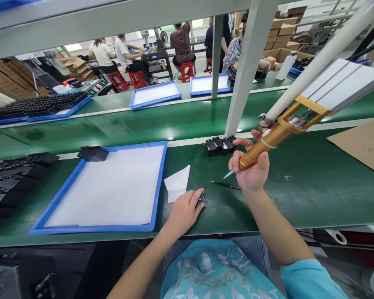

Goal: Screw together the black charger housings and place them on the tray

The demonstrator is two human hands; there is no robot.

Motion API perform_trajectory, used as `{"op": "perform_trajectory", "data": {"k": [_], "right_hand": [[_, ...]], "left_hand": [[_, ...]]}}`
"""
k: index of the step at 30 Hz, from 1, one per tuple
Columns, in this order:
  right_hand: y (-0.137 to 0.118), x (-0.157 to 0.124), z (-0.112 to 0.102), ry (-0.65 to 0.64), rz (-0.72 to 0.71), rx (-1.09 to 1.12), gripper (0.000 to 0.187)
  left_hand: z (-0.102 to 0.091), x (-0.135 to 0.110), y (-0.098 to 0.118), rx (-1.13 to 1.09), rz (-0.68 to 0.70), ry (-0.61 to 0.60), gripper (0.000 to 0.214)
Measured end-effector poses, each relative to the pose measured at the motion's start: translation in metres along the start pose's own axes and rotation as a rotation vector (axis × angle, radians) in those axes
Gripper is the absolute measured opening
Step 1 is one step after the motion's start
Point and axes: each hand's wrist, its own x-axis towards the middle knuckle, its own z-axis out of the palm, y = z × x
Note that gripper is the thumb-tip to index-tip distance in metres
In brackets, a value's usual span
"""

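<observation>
My right hand (252,177) is wrapped round a gold, pen-shaped glue dispenser (262,148) with a pale blue tapered nozzle (228,174). The nozzle points down and to the left, above the bench. My left hand (185,209) rests on the green bench, its fingers closed on a small dark flat piece (200,200) that is mostly covered by them. Black tweezers (226,185) lie just below the nozzle. A creased white paper sheet (177,184) lies beside my left hand. Several small black blocks (220,146) stand in a row behind the dispenser.
On the left lies a blue-rimmed tray (157,195) lined with white, with black housings (93,153) at its far corner. More black parts (15,178) are stacked at far left. A metal post (243,66) rises behind the bench. Cardboard (364,143) lies right; people (181,43) sit beyond.
</observation>
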Motion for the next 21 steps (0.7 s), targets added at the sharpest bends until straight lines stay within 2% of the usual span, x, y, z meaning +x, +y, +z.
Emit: {"op": "perform_trajectory", "data": {"k": [3,5,7,9,11,15,21], "right_hand": [[0.001,0.0,-0.001,-0.011,-0.014,0.01,0.039],[0.001,0.001,-0.001,-0.009,-0.012,0.011,0.039],[0.001,0.001,-0.002,0.002,0.002,0.005,0.041],[0.0,0.001,-0.002,0.014,0.01,-0.004,0.043],[0.0,0.002,-0.002,0.024,0.009,-0.014,0.045],[0.0,0.003,-0.003,0.017,-0.007,-0.017,0.045],[0.001,0.003,-0.005,0.006,-0.013,-0.044,0.043]], "left_hand": [[-0.005,0.002,0.002,-0.3,-0.138,0.002,0.042],[-0.009,0.003,0.01,-0.711,-0.331,0.073,0.044],[-0.013,0.004,0.02,-1.216,-0.494,0.115,0.049],[-0.017,0.005,0.029,-1.651,-0.539,0.089,0.051],[-0.02,0.005,0.035,-1.905,-0.516,0.031,0.048],[-0.023,0.005,0.036,-2.024,-0.489,0.03,0.043],[-0.024,0.001,0.032,-1.92,-0.535,0.137,0.045]]}}
